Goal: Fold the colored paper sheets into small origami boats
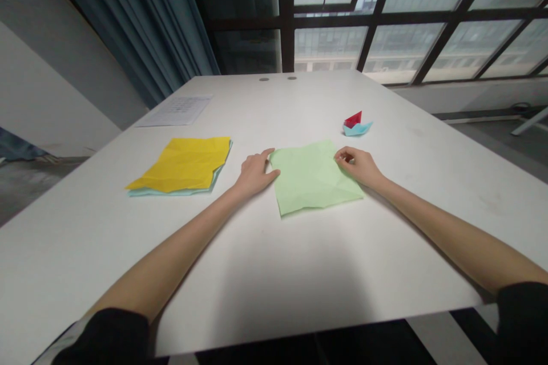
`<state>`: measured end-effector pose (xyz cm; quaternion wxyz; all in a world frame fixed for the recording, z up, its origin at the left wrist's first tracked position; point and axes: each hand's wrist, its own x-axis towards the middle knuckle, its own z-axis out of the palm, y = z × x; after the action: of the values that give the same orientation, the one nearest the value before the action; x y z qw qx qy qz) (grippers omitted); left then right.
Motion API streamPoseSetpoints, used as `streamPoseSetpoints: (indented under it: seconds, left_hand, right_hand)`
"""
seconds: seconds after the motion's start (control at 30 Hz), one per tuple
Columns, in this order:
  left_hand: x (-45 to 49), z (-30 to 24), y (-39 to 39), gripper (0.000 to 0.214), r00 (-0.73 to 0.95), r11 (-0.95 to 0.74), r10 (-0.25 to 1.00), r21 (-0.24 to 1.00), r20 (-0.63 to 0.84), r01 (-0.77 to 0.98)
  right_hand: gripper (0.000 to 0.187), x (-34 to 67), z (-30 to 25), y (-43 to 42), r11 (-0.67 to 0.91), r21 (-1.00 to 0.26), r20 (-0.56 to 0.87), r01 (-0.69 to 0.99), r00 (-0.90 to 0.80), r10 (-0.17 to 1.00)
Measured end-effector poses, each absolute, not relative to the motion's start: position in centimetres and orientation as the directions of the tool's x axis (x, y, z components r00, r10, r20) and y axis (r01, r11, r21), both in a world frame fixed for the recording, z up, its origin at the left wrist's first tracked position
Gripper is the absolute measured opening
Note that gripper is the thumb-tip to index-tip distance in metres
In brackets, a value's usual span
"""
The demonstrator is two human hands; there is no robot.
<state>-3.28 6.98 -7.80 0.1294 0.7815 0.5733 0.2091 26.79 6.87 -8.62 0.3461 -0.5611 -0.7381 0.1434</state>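
A light green square sheet of paper [314, 177], slightly creased, lies in front of me on the white table. At its left edge rests my left hand [256, 174], thumb and forefinger spread apart, their tips touching the paper. My right hand [357, 164] is at the opposite edge, its fingers curled and thumb and forefinger closed on the paper's upper right side. Beyond the right hand stands a small folded paper boat [358, 129], light blue below with a red part [353, 120] on top.
Left of my left hand lies a stack of paper, a yellow sheet [188, 162] uppermost and light blue ones beneath. Farther back is a printed white sheet [177, 110]. The white table [274, 274] reaches toward windows [329, 48] and a blue curtain [141, 17].
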Motion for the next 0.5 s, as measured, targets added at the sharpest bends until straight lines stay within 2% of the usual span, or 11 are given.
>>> streamPoseSetpoints:
  seconds: [0.13,0.27,0.37,0.5]
  left_hand:
    - [-3.04,-7.64,6.84,0.078,0.209,-0.278,0.96,0.697,0.184,0.661]
    - [-2.8,-7.77,7.01,0.075,0.232,-0.268,0.957,0.842,0.176,0.467]
    - [-2.68,-7.96,7.17,0.062,0.296,-0.262,0.945,0.869,0.142,0.42]
    - [-2.63,-7.86,6.97,0.057,0.305,-0.308,0.938,0.807,0.167,0.505]
  right_hand:
    - [0.017,26.7,-8.88,7.01,0.304,-0.712,0.334,0.634,-0.075,0.939]
    - [0.019,26.7,-9.41,7.55,0.275,-0.834,0.312,0.478,-0.003,0.95]
    - [0.021,26.5,-9.43,7.77,0.241,-0.893,0.285,0.379,0.065,0.956]
    - [0.022,26.12,-8.87,7.6,0.221,-0.935,0.264,0.278,0.126,0.956]
